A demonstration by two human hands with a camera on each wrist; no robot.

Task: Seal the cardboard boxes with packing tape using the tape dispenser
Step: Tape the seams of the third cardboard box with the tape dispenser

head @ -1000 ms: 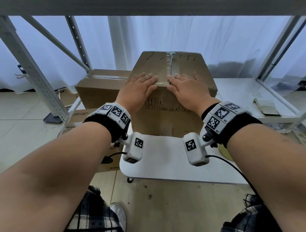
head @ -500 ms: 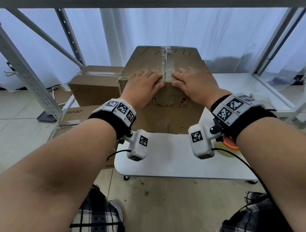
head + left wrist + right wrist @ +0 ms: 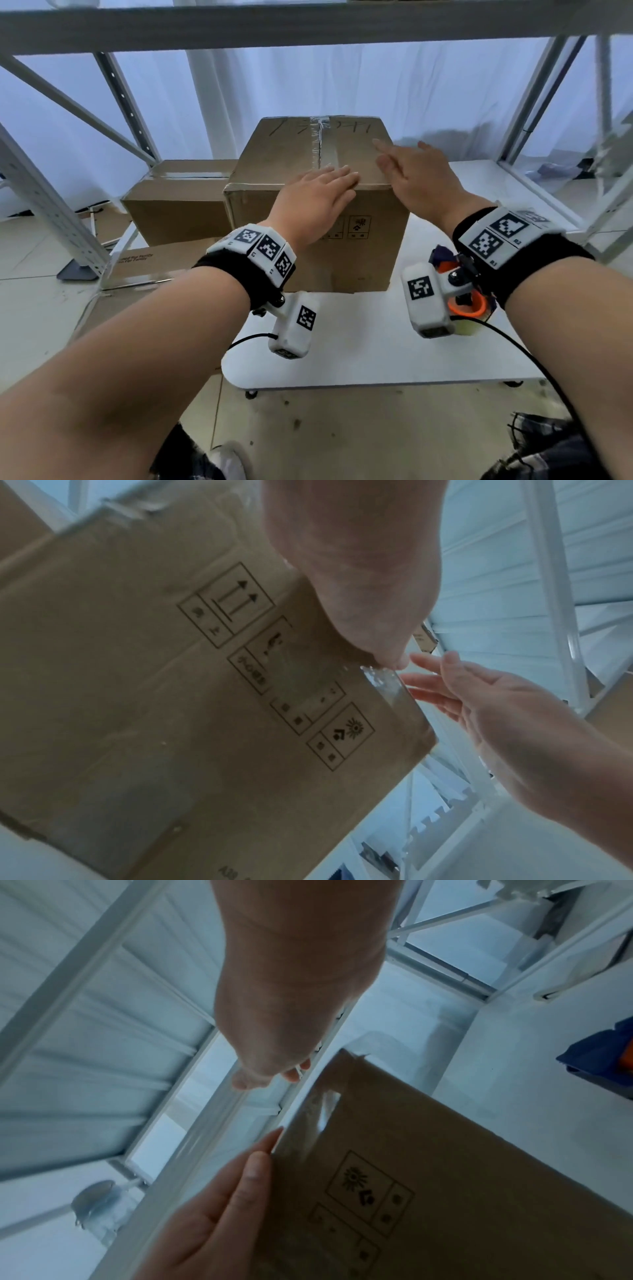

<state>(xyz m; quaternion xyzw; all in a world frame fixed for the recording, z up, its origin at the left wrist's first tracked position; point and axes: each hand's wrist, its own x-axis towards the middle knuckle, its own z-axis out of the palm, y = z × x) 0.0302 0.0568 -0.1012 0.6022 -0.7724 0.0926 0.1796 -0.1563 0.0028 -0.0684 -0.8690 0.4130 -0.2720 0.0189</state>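
Note:
A tall cardboard box stands on the white table, with clear tape along its top seam and down over the front edge. My left hand lies flat on the box's front top edge, over the tape end. My right hand hovers above the right half of the lid with fingers spread and holds nothing. In the left wrist view the box's front face shows handling symbols, and the right hand is beside its corner. The orange and blue tape dispenser sits on the table, half hidden by my right wrist.
A lower taped box stands behind and left of the tall one, and flat cardboard lies in front of it. Grey shelving uprights flank both sides, under a beam overhead. A white curtain hangs behind.
My right hand has lifted off the seam and moved right and further back, fingers spreading. My left hand has slid right along the front edge onto the tape.

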